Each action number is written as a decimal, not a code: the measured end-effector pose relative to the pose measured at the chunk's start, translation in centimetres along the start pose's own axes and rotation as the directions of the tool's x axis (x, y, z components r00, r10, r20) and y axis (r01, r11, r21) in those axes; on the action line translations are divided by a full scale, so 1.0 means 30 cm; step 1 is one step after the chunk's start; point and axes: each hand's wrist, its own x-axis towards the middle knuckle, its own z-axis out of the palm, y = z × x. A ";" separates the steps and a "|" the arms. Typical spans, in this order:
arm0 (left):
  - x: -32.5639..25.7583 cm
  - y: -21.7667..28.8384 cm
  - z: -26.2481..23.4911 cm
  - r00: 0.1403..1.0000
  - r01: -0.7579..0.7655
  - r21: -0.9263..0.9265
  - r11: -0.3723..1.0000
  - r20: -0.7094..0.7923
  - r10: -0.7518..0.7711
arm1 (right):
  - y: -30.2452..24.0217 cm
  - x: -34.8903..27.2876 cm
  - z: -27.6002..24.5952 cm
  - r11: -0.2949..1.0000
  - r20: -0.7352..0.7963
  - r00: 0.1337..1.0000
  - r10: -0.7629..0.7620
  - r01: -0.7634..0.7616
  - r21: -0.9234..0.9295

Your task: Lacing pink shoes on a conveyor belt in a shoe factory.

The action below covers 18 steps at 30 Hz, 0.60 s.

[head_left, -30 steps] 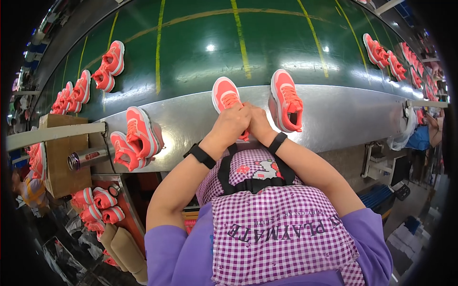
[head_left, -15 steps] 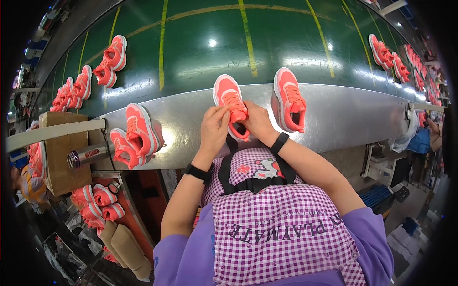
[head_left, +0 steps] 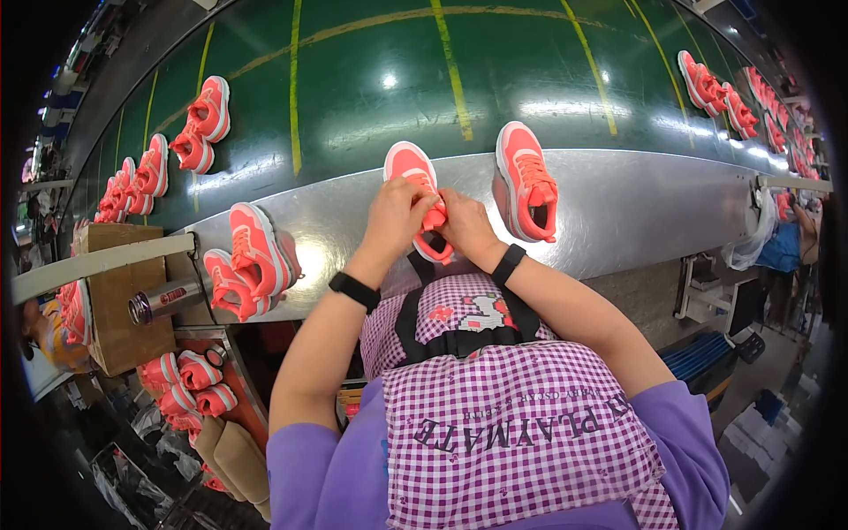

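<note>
A coral-pink sneaker [head_left: 408, 160] with a white sole stands on the metal ledge in front of me, toe pointing away. My left hand [head_left: 395, 217] reaches over its laces from the left, fingers closed at the lace and tongue area. From the other side my right hand [head_left: 466, 226] grips near the top of the tongue with bent fingers. Both hands hide most of the laces, and the fingertips are partly covered. Just to the right, untouched, is a matching sneaker [head_left: 528, 181], laced and also pointing away.
The metal ledge [head_left: 636, 190] borders a green belt [head_left: 362, 115] with yellow lines. A sneaker pair [head_left: 252, 256] rests at the ledge's left, near a metal can [head_left: 165, 300] and a cardboard box [head_left: 132, 340]. More pairs sit on the belt at both sides.
My left hand has moved forward over the laces, covering more of them. My right hand stays by the tongue. The whole view has shifted slightly.
</note>
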 end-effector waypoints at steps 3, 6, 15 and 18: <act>0.077 0.001 -0.045 0.908 0.278 -0.050 0.959 0.339 -0.246 | -0.002 0.001 -0.010 1.000 0.018 1.000 0.003 -0.003 0.002; 0.118 -0.015 -0.070 0.827 0.275 -0.091 0.957 0.530 -0.187 | -0.007 -0.004 -0.008 1.000 0.044 0.999 -0.012 0.012 -0.010; 0.082 -0.064 -0.028 0.762 0.452 -0.364 0.815 0.632 -0.140 | 0.014 -0.012 -0.001 1.000 0.019 0.999 0.030 -0.030 0.000; 0.036 -0.040 -0.024 0.889 0.366 -0.409 0.836 0.419 -0.185 | 0.001 -0.017 -0.011 0.999 0.013 0.999 0.035 -0.036 0.026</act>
